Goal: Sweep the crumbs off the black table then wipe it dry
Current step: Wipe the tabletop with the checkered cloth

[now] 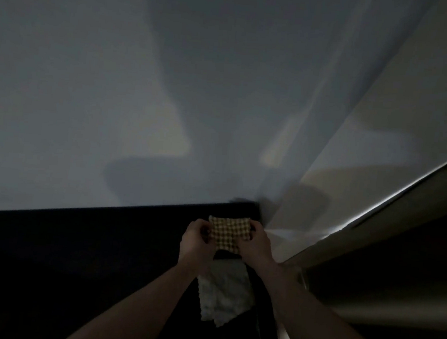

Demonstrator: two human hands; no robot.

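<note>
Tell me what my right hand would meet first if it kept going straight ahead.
Probably the pale wall behind the black table. The right hand, gripping the checkered cloth, points toward the table's far corner; depth is unclear.

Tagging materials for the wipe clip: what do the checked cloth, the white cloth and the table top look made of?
Checked cloth: seemingly woven fabric, matte, yellow and dark check; both hands, left hand and right hand, grip it by its sides.
White cloth: soft textile, maybe terry or microfibre; nubby surface, limp folds.
Black table: dark, matte; too dim to tell wood, laminate or other.
</note>
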